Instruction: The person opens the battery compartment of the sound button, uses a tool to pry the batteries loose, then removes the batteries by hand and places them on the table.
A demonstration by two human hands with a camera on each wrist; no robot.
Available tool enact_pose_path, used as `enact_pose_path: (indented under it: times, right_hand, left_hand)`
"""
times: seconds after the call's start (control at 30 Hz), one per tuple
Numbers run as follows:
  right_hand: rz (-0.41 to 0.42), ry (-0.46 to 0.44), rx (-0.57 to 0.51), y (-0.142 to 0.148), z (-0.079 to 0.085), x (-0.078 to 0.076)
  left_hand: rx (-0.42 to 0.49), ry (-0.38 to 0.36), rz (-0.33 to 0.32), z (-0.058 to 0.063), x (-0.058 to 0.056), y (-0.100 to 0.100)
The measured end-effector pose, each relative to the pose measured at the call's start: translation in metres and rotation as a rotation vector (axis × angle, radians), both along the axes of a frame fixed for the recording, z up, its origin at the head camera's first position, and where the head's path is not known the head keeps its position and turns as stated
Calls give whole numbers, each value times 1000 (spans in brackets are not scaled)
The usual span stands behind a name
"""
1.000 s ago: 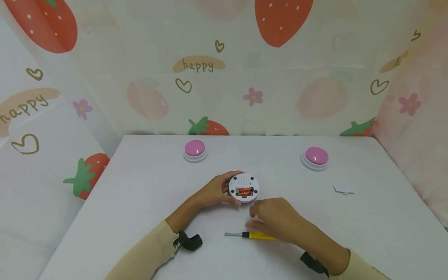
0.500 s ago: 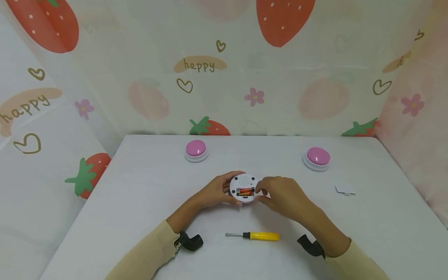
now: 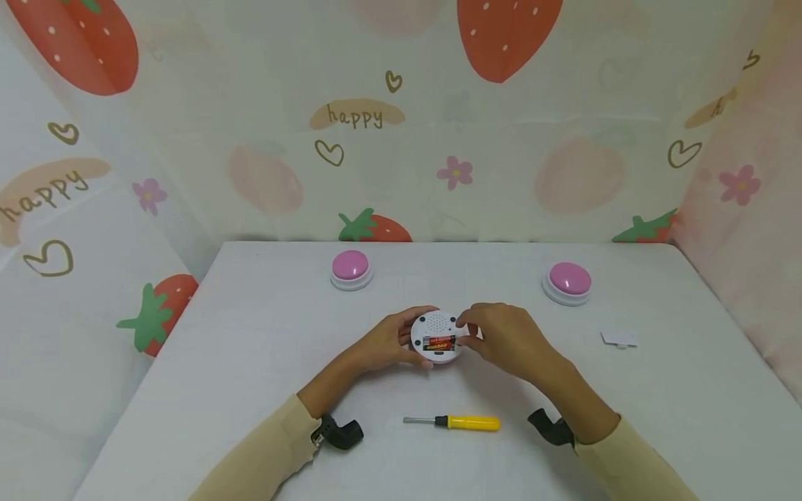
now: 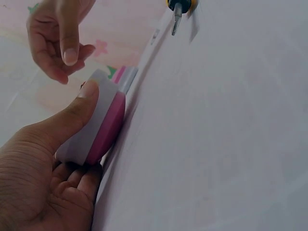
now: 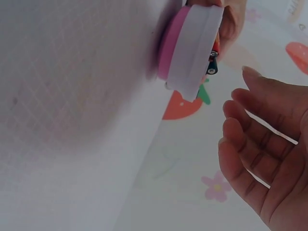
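Observation:
My left hand (image 3: 383,342) grips a round white push button (image 3: 434,324) with a pink dome, turned upside down near the middle of the table. Its underside faces up, showing speaker holes and an uncovered battery compartment. Two batteries (image 3: 438,343) sit in there, and their ends (image 5: 211,70) show above the rim in the right wrist view. My right hand (image 3: 510,341) hovers just right of the button, fingers loosely bent and holding nothing. The right wrist view shows a gap between these fingers (image 5: 238,127) and the button. In the left wrist view, my thumb (image 4: 72,115) lies across the white base.
A yellow-handled screwdriver (image 3: 470,422) lies in front of the hands. Two more pink push buttons stand farther back, one at left (image 3: 350,266) and one at right (image 3: 570,280). A small white battery cover (image 3: 619,339) lies on the right side of the white table (image 3: 282,299).
My right hand has moved from above the screwdriver handle, away from me, to the button's right side, uncovering the handle. My left hand and the button stay in place.

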State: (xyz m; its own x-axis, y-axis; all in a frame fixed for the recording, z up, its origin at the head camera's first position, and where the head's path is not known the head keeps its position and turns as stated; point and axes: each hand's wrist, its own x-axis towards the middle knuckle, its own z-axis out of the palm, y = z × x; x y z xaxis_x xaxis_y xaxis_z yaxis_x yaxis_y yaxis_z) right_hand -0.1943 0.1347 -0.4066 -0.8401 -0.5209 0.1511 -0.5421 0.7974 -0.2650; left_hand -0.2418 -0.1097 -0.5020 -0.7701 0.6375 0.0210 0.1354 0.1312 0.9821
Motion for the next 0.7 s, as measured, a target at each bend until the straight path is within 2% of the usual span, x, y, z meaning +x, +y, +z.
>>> enact_pose_path:
  times: [0.4,0.7]
  right_hand:
    - [1,-58,20,0,-7,-3]
    - [-1,-66,22,-2,-13,-6]
  left_hand:
    - [20,7,-17,-2,0,0]
    - [15,1,-12,0,0,0]
